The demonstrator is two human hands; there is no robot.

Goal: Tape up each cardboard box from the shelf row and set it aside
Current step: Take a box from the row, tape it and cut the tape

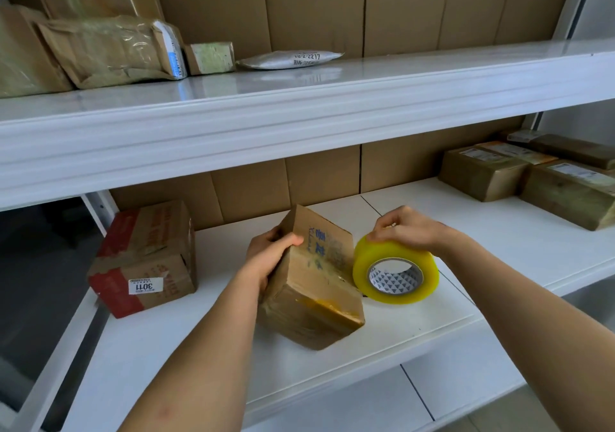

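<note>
The cardboard box (312,285) sits on the lower shelf (432,305), tipped up on one edge, its long axis running from the near front up and away toward the back wall, printed face turned up and to the right. The left hand (271,255) has its grip clamped on the box's upper left edge, thumb over the top. The right hand (404,228) pinches the top of a yellow tape roll (396,270) standing on edge just beside the box, core facing the camera. Another box (146,258) lies to the left; more parcels (532,175) sit far right.
</note>
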